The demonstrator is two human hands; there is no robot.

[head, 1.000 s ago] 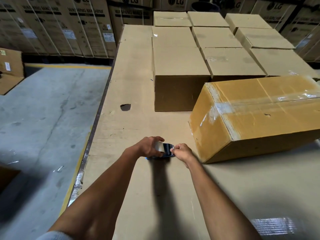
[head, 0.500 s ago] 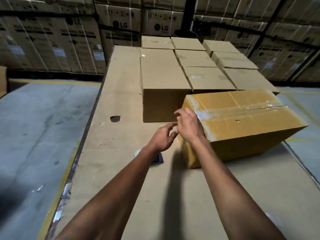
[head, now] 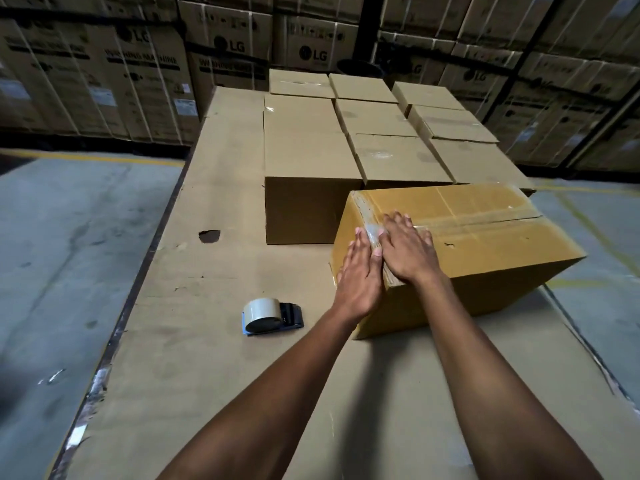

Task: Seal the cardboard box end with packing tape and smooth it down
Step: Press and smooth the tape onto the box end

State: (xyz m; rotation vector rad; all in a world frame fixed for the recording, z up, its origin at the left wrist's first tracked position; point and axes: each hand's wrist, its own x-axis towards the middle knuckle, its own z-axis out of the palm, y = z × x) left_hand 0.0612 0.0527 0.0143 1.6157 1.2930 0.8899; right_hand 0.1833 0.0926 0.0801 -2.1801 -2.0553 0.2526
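Both hands having left the tape dispenser (head: 272, 317) on the tabletop (head: 194, 358), you are pressing your left hand (head: 360, 271) and right hand (head: 405, 251), fingers flat and holding nothing, onto the tape (head: 372, 233) at the cardboard box (head: 485, 244) near end, next needing firm outward strokes.

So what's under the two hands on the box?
Shiny clear tape shows between the left hand and right hand, over the box edge. Whatever lies beneath the palms is covered.

Yellowish cardboard box (head: 485, 244) lies angled on the table, clear tape (head: 372, 233) across its near edge.
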